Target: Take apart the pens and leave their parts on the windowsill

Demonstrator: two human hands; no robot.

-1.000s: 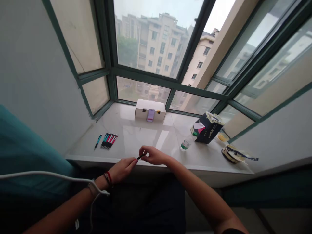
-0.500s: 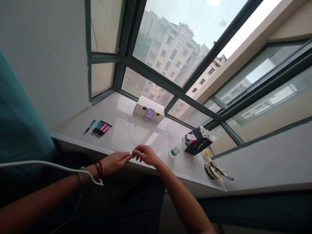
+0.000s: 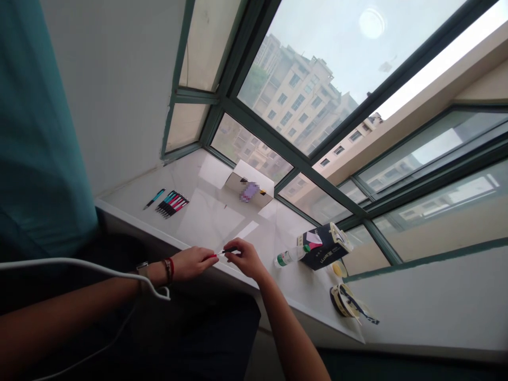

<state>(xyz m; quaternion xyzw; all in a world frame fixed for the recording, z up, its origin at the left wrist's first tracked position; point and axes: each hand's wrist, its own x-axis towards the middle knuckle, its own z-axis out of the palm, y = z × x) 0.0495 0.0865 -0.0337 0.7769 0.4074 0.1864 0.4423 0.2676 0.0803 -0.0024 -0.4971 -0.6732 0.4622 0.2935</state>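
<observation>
My left hand [image 3: 193, 262] and my right hand [image 3: 243, 257] meet over the front edge of a white window sill [image 3: 214, 222]. Both pinch the ends of a thin pen [image 3: 222, 253]: the left fingers hold a red part, the right fingers hold the dark barrel with a short white stretch showing between. A red bracelet and a watch sit on my left wrist. Far left on the sill lie a row of several pens [image 3: 172, 202] and one teal pen [image 3: 154, 198] apart from them.
A white box [image 3: 250, 186] stands at the back by the window frame. A plastic bottle [image 3: 288, 257] lies beside a dark paper bag [image 3: 323, 246]. A roll of tape [image 3: 343, 299] sits at the right end. A teal curtain [image 3: 39, 143] hangs left; a white cable [image 3: 79, 266] crosses my left arm.
The camera has tilted and swung left, so the sill now runs diagonally. My hands stay together on the pen, now pulled slightly apart, with a red part showing at the left fingertips.
</observation>
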